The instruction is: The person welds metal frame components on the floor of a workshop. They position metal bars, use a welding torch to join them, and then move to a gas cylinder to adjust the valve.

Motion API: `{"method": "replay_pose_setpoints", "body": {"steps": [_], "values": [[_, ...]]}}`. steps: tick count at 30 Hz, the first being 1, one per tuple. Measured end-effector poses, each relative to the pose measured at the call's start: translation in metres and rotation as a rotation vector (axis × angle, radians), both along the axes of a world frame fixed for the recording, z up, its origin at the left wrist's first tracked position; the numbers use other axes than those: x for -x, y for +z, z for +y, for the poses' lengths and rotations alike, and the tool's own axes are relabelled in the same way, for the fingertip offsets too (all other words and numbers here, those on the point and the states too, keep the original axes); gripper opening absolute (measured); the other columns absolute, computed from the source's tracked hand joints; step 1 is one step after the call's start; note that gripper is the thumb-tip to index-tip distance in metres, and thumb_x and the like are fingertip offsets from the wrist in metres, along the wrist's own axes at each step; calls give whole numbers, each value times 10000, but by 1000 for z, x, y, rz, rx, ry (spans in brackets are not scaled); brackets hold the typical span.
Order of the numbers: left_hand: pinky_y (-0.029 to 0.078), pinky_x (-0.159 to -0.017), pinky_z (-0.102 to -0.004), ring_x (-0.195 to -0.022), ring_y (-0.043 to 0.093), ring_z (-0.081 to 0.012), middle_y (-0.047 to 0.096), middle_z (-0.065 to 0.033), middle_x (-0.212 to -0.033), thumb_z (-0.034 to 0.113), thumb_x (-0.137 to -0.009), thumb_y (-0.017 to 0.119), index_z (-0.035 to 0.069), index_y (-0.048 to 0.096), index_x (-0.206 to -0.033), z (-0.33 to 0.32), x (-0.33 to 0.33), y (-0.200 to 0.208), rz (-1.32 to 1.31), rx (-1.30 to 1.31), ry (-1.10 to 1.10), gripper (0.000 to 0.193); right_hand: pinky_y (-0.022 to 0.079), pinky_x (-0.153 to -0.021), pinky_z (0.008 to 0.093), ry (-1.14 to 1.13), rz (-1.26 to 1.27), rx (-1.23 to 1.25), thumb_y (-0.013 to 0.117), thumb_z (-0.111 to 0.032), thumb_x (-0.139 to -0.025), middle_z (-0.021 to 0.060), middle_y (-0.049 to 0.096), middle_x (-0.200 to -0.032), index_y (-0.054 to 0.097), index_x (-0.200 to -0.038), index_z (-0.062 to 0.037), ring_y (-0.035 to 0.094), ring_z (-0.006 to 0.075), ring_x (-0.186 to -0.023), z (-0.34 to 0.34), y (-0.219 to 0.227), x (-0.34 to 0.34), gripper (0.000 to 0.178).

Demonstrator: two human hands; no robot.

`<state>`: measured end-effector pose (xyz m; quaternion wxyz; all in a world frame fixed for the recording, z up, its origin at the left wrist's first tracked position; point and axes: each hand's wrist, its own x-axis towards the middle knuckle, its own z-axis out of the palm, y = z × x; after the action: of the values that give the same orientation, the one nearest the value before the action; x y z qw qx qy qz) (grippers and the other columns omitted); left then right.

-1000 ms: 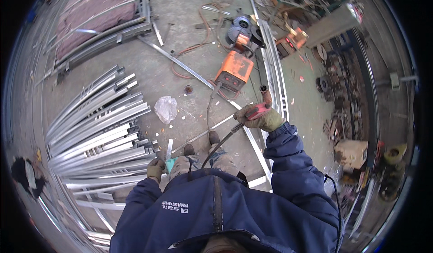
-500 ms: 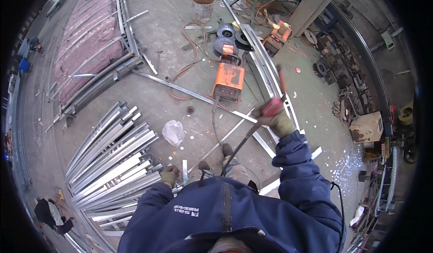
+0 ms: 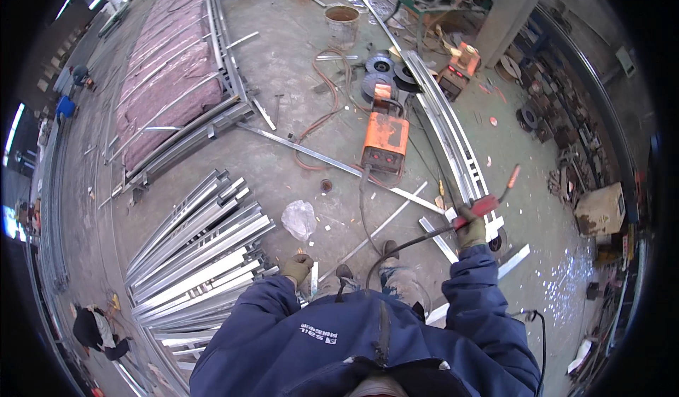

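My right hand (image 3: 471, 234), gloved, grips a welding torch by its red handle (image 3: 481, 209). The torch's curved neck points up and to the right, and its black cable (image 3: 407, 245) bends back toward my legs. Beneath that hand lie the near ends of long pale metal profiles (image 3: 453, 139). My left hand (image 3: 297, 267), also gloved, is low in front of me with curled fingers; I cannot make out whether anything is in them. Beside it on the left is a fanned stack of shiny metal profiles (image 3: 201, 245), and a short pale strip (image 3: 314, 278) is just to its right.
An orange welding unit (image 3: 385, 141) stands ahead, with wire spools (image 3: 379, 63) and a rusty-topped bucket (image 3: 342, 28) beyond. A long metal bar (image 3: 332, 161) crosses the floor near a clear plastic bag (image 3: 298, 219). A carton (image 3: 600, 209) is at right. Another person (image 3: 81, 76) bends at far left.
My right hand has moved right and lower with the torch, which now tilts more to the right. The view has shifted, so the floor things appear further right and lower.
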<state>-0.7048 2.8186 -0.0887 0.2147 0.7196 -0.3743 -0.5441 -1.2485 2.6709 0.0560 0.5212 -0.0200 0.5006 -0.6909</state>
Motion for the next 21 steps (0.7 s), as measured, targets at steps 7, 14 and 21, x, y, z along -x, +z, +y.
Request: {"method": "replay_pose_setpoints", "body": {"steps": [7, 14, 21], "values": [[499, -628, -298, -700, 618, -135, 682, -39, -820, 180, -908, 707, 20, 754, -961, 11, 42, 42, 143, -196, 32, 174, 573, -816, 423, -20, -76, -373, 746, 7, -881, 71, 680, -1022, 614, -1240, -105, 689, 261, -925, 90, -131, -43, 399], [537, -892, -324, -1039, 670, -197, 703, -142, -1204, 286, -879, 828, -42, 539, -1427, -6, 105, 40, 14, -200, -302, 701, 594, -690, 400, 266, -166, -683, 813, -139, -899, 78, 716, -1066, 642, -1245, -66, 716, 250, -890, 95, -147, -56, 392], [520, -978, -350, -1147, 649, -233, 668, -177, -1302, 278, -823, 863, -27, 508, -1462, -93, 336, 73, -326, 317, -852, 792, 587, -763, 355, 463, -153, -466, 818, -246, -894, 89, 719, -1047, 625, -1309, -15, 697, 202, -877, 73, -130, -31, 512]]}}
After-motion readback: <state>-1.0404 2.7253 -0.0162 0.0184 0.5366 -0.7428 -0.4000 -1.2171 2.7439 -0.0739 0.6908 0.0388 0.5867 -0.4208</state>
